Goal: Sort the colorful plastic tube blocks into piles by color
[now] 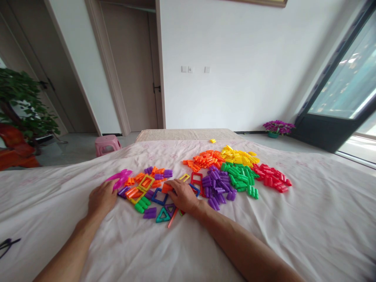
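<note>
My left hand [102, 197] is closed round the near end of a magenta plastic piece [122, 177]. My right hand [182, 194] has its fingers bent over an orange block [167, 188] and grips it. Between the hands lies a mixed pile with a yellow square frame [146, 182], a blue square frame [159, 197], green blocks [142, 204], a purple block [150, 213] and a teal triangle [163, 215]. Sorted heaps lie to the right: orange [205, 159], yellow [239, 156], purple [217, 183], green [241, 176] and red [272, 177].
The pieces lie on a wrinkled pale bedsheet [117, 250]. One small yellow piece [212, 141] sits apart near the far edge. Dark glasses [8, 244] lie at the left edge. Beyond are a pink stool [107, 145] and a flower pot [273, 134].
</note>
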Motion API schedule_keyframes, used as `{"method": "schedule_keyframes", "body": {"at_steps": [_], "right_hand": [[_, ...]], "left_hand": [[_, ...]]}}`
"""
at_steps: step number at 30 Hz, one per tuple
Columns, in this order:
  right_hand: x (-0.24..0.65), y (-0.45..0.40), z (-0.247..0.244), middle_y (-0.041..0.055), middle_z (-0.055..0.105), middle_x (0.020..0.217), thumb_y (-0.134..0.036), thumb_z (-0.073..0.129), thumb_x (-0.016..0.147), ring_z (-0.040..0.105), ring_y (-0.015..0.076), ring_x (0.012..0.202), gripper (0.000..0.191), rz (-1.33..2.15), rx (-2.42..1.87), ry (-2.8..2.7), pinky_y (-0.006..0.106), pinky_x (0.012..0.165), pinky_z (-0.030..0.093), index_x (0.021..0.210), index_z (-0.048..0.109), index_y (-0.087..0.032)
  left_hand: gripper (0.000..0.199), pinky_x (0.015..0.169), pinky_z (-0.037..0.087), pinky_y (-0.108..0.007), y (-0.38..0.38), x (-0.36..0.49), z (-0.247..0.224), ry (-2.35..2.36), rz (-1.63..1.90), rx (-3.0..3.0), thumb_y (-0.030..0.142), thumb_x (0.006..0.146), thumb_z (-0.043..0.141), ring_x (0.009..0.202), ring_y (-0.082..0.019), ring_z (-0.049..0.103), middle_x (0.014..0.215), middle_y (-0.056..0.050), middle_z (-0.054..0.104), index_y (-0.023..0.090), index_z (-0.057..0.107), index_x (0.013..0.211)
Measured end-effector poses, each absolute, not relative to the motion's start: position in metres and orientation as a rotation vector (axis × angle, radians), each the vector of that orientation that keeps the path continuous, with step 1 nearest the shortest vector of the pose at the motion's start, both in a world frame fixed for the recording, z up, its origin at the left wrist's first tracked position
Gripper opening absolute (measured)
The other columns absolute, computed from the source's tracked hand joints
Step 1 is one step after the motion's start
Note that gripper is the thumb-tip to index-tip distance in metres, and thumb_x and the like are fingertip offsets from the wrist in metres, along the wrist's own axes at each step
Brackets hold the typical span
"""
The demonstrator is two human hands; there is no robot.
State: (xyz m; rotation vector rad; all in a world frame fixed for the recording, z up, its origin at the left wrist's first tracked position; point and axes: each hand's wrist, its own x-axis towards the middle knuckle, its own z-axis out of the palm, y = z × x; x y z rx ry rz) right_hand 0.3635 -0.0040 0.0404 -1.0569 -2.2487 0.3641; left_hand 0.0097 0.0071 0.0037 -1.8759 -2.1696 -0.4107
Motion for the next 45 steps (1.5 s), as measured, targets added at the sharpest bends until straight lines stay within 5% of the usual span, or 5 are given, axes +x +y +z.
{"method": "schedule_keyframes", "body": {"at_steps": [30, 45], "right_hand": [[0.3623, -0.0047, 0.0431, 0.0068, 0.07, 0.111, -0.016, 0.059, 0.088, 0.063, 0.0209, 0.103, 0.034, 0.34, -1.019, -2.281, 0.03, 0.093, 0.048, 0.122, 0.064, -0.022], [0.3632, -0.0025, 0.04, 0.0043, 0.069, 0.103, -0.012, 0.058, 0.085, 0.06, 0.019, 0.098, 0.026, 0.316, -0.983, -2.354, 0.028, 0.088, 0.045, 0.107, 0.07, -0.022]], "left_hand": [[0.045, 0.099, 0.044, -0.032, 0.0074, 0.0091, 0.0032, -2.158, -0.379, -1.881, 0.022, 0.094, 0.038, 0.119, -0.023, 0.062, 0.134, -0.009, 0.065, 0.018, 0.057, 0.135], [0.044, 0.098, 0.045, -0.034, 0.0078, 0.0088, 0.0024, -2.157, -0.39, -1.876, 0.023, 0.094, 0.041, 0.118, -0.023, 0.062, 0.133, -0.009, 0.066, 0.02, 0.058, 0.134]]}}
